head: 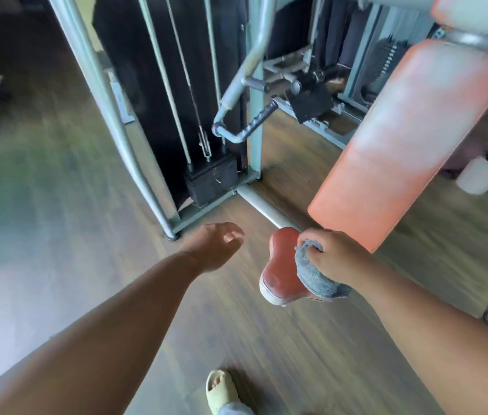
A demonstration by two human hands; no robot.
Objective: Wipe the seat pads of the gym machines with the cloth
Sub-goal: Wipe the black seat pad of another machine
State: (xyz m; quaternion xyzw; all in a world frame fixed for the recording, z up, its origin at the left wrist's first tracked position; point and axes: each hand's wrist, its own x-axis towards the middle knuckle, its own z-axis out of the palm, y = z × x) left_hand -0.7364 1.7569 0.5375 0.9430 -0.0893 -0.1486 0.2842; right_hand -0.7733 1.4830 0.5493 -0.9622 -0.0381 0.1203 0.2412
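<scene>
Wiping under way: right hand [337, 259] fingers clamped on cloth [314, 277], pressed to seat pad [281, 265] at lower centre; left hand [215, 245] loose, fingers apart; next, sweep the uncovered left portion.

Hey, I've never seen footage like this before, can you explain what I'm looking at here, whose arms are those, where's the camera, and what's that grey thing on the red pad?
This is one picture from a wide-angle camera worn on a person's head, looking forward and down, so the two bare arms reaching in from the bottom are that person's own. The scene is a gym with a wood-look floor. The right hand grips a grey cloth and presses it on a small red seat pad of a gym machine. The long orange backrest pad rises behind the seat. The left hand hangs open in the air and holds nothing. Farther back stands the grey metal frame with a weight stack and a handle. At the bottom you see the person's foot in a pale sandal.
</scene>
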